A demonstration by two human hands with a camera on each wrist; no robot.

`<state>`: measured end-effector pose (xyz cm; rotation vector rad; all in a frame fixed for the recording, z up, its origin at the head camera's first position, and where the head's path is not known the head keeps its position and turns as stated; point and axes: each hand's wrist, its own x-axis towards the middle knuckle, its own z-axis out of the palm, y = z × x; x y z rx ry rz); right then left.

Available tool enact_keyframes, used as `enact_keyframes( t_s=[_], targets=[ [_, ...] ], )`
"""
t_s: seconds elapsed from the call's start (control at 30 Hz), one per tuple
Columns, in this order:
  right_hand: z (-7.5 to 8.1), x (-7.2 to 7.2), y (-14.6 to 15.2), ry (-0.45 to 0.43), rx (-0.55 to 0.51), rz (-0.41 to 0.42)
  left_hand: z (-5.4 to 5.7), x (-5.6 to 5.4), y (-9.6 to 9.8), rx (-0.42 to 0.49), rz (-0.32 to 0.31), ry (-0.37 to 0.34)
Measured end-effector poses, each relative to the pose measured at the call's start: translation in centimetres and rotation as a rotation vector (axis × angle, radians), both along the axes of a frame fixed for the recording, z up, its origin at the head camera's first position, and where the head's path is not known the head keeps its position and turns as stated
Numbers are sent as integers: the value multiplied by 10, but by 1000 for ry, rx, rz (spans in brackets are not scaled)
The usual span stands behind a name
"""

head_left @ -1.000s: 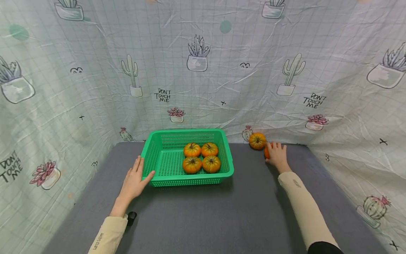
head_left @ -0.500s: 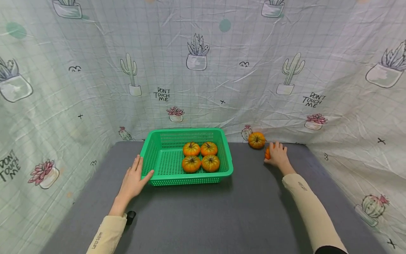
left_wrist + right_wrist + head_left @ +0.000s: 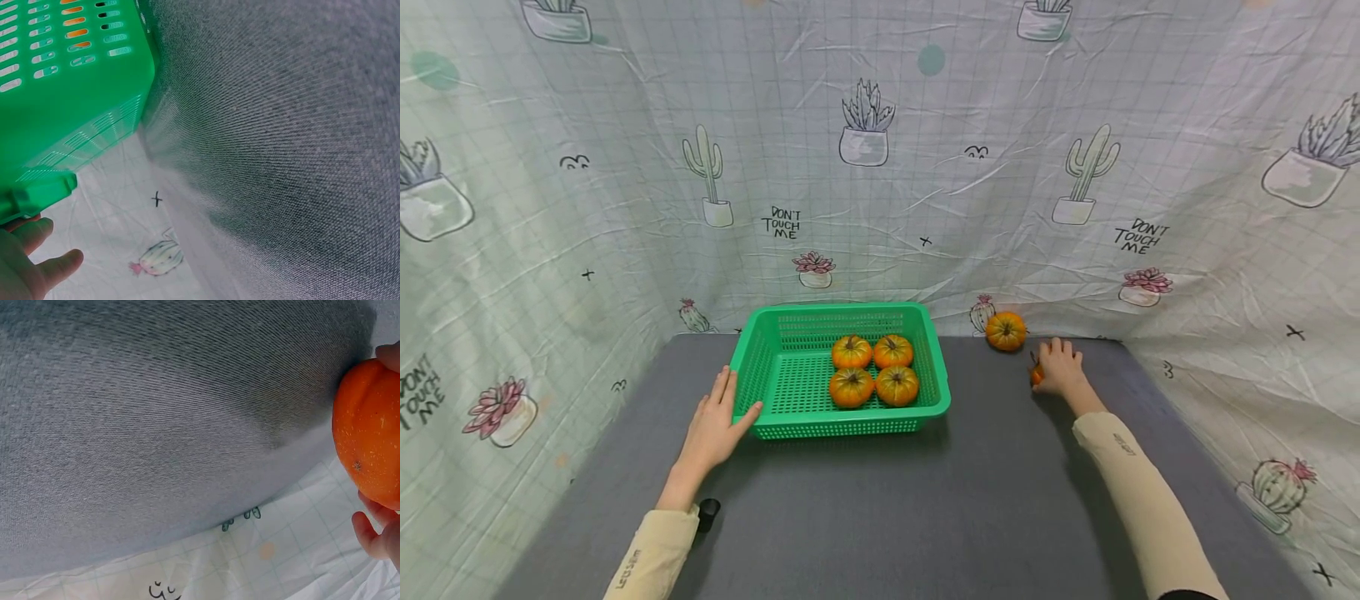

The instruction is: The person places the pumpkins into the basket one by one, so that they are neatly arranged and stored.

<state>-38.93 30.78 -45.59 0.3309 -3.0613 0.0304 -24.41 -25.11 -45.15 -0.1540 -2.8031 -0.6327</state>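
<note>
My right hand (image 3: 1063, 372) grips a small orange pumpkin (image 3: 1037, 375) at the back right of the table. Fingers and palm cover most of that pumpkin in the head view. In the right wrist view the smooth orange pumpkin (image 3: 369, 431) lies between the thumb and fingertips. A second loose pumpkin (image 3: 1006, 332) sits just to the left, by the curtain. At the green basket (image 3: 850, 428), my left hand (image 3: 711, 429) rests on the left rim with fingers straight and thumb spread. Inside the basket's right half, several pumpkins (image 3: 852, 388) stand in two rows.
Bare mesh floor (image 3: 793, 386) shows in the basket's left half. A printed curtain (image 3: 925, 192) closes off the back and both sides of the grey table (image 3: 887, 508). A small black object (image 3: 708, 514) is beside the left wrist.
The right hand has shifted slightly right, and the gripped pumpkin has turned, with what looks like its stem now showing on the left. The left hand and basket stay in place.
</note>
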Motion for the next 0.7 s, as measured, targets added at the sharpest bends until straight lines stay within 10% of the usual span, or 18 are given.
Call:
enact_keyframes(
  t_s=[0.7],
  targets=[
    [-11, 11, 5, 172, 91, 43, -2, 1, -1, 11, -1, 9]
  ],
)
